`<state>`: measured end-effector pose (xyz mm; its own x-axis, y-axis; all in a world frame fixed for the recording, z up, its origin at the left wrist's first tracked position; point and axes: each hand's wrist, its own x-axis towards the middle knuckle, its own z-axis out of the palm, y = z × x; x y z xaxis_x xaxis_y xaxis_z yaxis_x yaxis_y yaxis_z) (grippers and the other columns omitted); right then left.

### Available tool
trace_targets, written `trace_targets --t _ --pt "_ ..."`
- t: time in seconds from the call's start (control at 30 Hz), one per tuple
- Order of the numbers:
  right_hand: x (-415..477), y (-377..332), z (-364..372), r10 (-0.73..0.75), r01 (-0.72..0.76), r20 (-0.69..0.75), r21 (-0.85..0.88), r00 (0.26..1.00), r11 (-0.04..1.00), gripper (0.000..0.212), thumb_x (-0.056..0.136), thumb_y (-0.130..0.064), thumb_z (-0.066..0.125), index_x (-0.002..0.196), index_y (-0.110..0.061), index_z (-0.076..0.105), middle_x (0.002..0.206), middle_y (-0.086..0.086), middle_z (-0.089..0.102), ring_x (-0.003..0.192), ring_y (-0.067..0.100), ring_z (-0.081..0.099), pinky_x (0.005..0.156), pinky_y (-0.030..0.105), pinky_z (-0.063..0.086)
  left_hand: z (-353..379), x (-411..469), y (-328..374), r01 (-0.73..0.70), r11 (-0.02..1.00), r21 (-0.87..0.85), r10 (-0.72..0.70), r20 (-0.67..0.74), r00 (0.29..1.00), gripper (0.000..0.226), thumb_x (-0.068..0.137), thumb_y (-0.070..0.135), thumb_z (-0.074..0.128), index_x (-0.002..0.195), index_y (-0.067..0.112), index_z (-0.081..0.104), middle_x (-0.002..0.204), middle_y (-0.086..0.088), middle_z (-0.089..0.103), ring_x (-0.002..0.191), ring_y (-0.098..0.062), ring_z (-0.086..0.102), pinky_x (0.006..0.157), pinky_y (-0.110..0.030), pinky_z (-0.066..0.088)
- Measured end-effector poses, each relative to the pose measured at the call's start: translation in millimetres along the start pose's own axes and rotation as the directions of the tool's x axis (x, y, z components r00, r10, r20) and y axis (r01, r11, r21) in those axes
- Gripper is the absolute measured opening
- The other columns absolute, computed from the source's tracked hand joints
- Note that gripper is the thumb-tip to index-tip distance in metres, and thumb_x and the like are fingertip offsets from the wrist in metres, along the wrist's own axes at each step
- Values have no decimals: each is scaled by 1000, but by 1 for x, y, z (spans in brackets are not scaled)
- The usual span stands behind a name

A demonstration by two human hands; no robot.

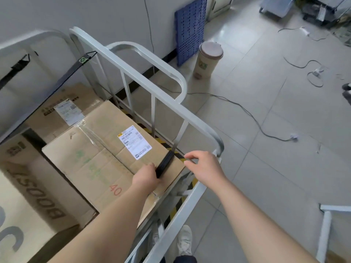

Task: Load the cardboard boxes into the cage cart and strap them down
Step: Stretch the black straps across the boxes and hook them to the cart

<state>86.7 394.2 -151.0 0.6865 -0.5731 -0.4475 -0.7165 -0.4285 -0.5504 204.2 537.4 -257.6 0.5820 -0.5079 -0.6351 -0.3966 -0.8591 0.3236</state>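
Several cardboard boxes (98,149) sit inside the cage cart (144,82). Left hand (146,175): fingers curled round the black strap (165,164), over the top box at the cart's near right corner. Right hand (206,168) over the corner rail; cannot tell whether its fingers pinch anything.

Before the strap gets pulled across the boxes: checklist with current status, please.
1. Left hand grips the black ribbed strap: ok.
2. Right hand holding anything at the rail corner: cannot tell.
3. Strap's upper end fixed to the grey metal cage cart: cannot tell.
4. Top brown cardboard box with the white label lies flat inside the cart: ok.
5. Strap spans the boxes: not ok, it is bunched at the near corner.
6. Second black strap with a green tag hangs from the far rail: ok.
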Motion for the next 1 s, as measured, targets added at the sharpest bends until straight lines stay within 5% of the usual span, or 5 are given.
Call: trace_targets --t 0.2,0.37,0.67,0.8,1.0 --pt "7 0 -1 50 -51 17 82 999 995 25 92 -24 59 115 -22 69 115 -8 67 108 10 59 97 29 48 3 0 0 -59 978 -201 80 98 992 19 92 18 57 109 16 63 84 3 60 77 -15 58 61 -21 44" --pt "0 -18 -9 201 -207 52 327 978 922 18 94 -22 57 101 -15 72 105 2 71 100 18 65 95 34 51 -60 -57 12 -181 733 -655 221 -23 975 18 98 16 52 105 24 66 79 3 60 65 -9 52 58 -20 45" --pt "-5 -69 13 190 -502 494 865 848 -6 16 101 -16 47 111 -4 44 108 27 61 96 35 69 79 44 57 -150 -177 -10 -280 620 -732 443 32 896 20 99 3 48 106 7 66 79 1 62 61 -9 49 60 -20 44" --pt "0 -76 12 220 -373 448 874 867 -310 10 102 -10 44 107 -2 46 86 15 61 57 20 69 56 37 59 -160 -212 -27 -192 664 -722 317 40 948 17 88 12 54 95 9 69 67 -1 55 57 -12 44 57 -17 39" --pt "-5 -60 -17 290 -332 393 913 873 -236 18 102 -5 35 88 -3 47 74 10 57 51 15 64 51 27 54 -161 -225 -50 -114 678 -726 -177 -313 933 30 85 42 69 81 13 69 57 1 42 54 -14 34 52 -28 28"
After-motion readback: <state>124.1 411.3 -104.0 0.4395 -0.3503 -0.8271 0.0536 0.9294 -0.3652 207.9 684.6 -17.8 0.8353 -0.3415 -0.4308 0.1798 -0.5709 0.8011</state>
